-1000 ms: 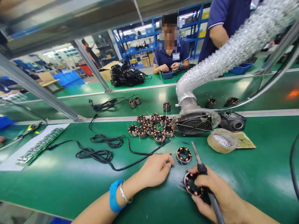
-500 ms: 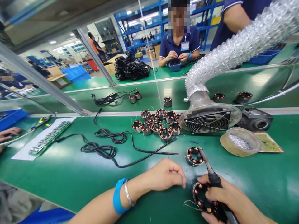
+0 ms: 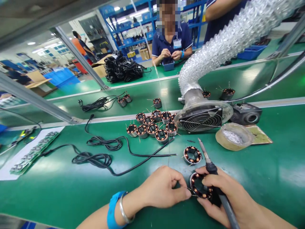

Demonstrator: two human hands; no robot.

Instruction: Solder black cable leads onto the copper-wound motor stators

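Note:
My right hand (image 3: 228,194) holds a soldering iron (image 3: 211,167), its tip pointing up and forward, and also grips a ring-shaped copper-wound coil (image 3: 193,184) in its fingers. Thumb and forefinger of my left hand (image 3: 166,187) are pinched at the coil's left side, on its thin wire ends. A blue band and a silver bangle circle my left wrist. Just beyond my hands another coil (image 3: 192,155) sits on the green bench. Farther back is a cluster of several coils (image 3: 152,128), beside the fan.
A round fan (image 3: 202,119) with a silver duct (image 3: 214,51) stands behind. At right are a bowl (image 3: 233,136) and a dark device (image 3: 246,114). Black cables (image 3: 95,159) and circuit boards (image 3: 35,151) lie left. A person (image 3: 171,44) sits opposite.
My left hand has come up to the coil's wires, which were apart from its fingers. The coil has turned in my right hand. The view has shifted, and the neighbour's hand at left has left it.

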